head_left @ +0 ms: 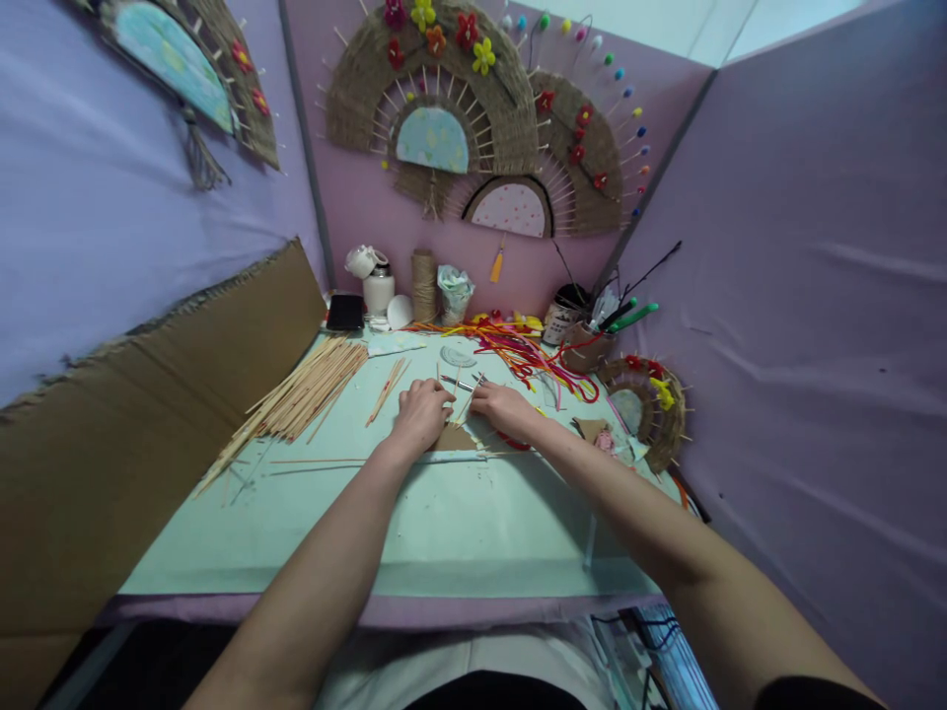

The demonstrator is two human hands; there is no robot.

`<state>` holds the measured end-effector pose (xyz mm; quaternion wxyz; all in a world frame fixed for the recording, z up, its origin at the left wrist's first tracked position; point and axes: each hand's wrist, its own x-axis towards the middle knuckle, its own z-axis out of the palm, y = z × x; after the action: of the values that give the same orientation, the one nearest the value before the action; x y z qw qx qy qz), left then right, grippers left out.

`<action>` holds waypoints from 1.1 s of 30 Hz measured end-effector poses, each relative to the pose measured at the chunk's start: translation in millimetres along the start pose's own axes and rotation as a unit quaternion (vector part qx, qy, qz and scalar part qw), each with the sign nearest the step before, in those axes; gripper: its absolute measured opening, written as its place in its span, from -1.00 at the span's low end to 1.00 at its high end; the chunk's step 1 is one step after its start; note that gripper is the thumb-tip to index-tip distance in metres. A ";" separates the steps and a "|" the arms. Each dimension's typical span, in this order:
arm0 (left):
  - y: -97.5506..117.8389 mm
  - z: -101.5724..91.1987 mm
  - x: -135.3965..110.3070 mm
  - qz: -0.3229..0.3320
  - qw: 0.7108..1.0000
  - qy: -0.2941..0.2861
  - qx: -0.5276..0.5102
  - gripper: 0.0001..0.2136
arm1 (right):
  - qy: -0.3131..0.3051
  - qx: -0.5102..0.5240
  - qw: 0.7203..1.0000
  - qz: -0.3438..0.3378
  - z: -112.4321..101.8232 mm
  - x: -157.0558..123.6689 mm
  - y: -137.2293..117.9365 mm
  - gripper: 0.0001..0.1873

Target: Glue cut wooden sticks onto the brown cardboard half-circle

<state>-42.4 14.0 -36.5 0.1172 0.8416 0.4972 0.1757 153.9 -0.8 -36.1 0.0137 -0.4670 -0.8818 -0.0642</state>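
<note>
A piece of brown cardboard (pixel 453 440) lies flat on the pale green table, with several thin wooden sticks standing out from it like a fan. My left hand (pixel 423 414) rests over its left side with curled fingers; what they hold, if anything, is hidden. From the right, my right hand (pixel 503 406) closes its fingertips round a thin wooden stick (pixel 464 402) at the cardboard's upper edge. Just beyond the hands lies a slim metal tool (pixel 460 383), too small to name surely. A long stick (pixel 318 461) stretches leftward beside the cardboard.
Many wooden sticks (pixel 307 394) lie piled on the left, beside a cardboard wall (pixel 178 345). Red and orange cords (pixel 529 353) spread across the back. Twine (pixel 424 286), a white jar (pixel 379 291) and a tool cup (pixel 588 347) stand behind. A small woven fan (pixel 651 414) leans right.
</note>
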 end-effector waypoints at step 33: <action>0.0 1.1 -1.1 0.009 1.000 -0.012 0.003 -0.76 | -0.004 0.006 1.000 0.024 -1.4 -4.5 -3.5 -0.78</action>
<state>-42.4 13.0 -37.7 0.1195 0.8483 0.4887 0.1653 153.5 -6.6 -35.5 0.0147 -0.4881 -0.8708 -0.0571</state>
